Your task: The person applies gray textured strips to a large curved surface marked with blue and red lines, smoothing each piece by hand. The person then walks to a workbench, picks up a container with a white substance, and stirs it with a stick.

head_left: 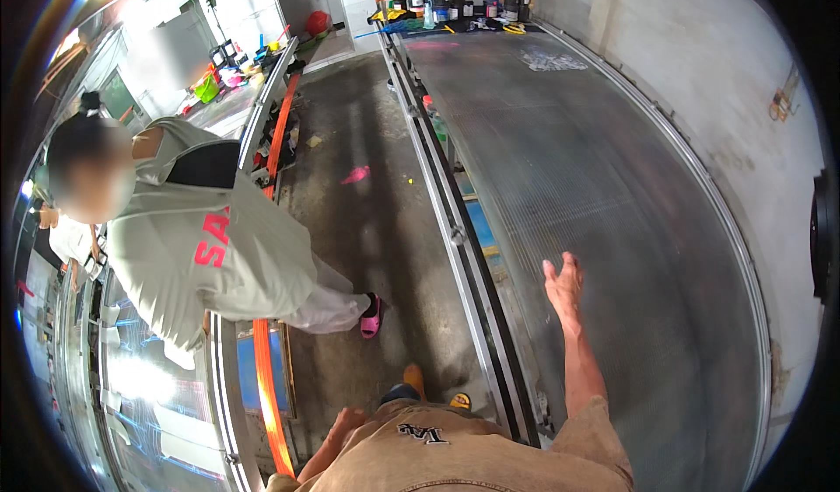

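My right hand (pixel 564 284) is stretched out over the long grey table (pixel 612 186), with thumb and fingers apart and nothing in it. Whether it touches the tabletop I cannot tell. My left hand (pixel 352 417) hangs low beside my brown shirt (pixel 437 448), close to the aisle floor; its fingers are mostly hidden. Along the near side of the grey table runs a metal rail (pixel 455 234) with a dark strip. Near the table's far end lies a whitish, crumpled-looking patch (pixel 553 60).
Another person (pixel 201 230) in a pale top leans over a table with white sheets on the left. An orange strip (pixel 273 404) edges that table. Dark cans (pixel 457 0) and bottles stand at the grey table's far end. A wall (pixel 700 63) borders the right.
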Motion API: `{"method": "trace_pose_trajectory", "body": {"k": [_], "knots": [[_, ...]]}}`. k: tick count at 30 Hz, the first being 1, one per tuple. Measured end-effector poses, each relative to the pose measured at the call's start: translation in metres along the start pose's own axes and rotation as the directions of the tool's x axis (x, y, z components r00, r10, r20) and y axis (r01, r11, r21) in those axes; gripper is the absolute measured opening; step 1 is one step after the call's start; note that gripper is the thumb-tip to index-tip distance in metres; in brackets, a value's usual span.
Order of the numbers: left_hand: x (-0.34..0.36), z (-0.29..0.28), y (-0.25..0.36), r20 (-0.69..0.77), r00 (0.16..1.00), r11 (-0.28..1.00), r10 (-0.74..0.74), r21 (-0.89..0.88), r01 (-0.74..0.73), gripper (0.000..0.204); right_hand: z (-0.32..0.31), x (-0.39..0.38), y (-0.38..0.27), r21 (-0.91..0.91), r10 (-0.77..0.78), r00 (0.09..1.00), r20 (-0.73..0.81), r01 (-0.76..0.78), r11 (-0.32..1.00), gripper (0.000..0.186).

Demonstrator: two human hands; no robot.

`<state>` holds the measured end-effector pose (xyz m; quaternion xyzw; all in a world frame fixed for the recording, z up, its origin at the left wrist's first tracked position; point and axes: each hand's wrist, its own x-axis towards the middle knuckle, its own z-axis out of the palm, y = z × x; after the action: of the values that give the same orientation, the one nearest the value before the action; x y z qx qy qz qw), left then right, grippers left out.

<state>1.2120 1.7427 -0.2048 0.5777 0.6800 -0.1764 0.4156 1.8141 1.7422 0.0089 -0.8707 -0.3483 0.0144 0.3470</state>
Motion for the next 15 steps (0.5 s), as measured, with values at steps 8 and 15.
{"method": "trace_pose_trajectory", "body": {"k": [8,15], "knots": [[0.097,-0.092,0.253,0.087,0.836,0.839,0.542,-0.120,-0.531,0.038,0.045,0.043,0.001,-0.386,0.290,0.948,0.132,-0.220,0.896,0.066],[0.215,-0.147,0.419,0.131,0.931,0.936,0.342,0.037,-0.349,0.049,0.043,0.057,-0.010,-0.500,0.318,0.948,0.028,-0.262,0.825,0.059]]}}
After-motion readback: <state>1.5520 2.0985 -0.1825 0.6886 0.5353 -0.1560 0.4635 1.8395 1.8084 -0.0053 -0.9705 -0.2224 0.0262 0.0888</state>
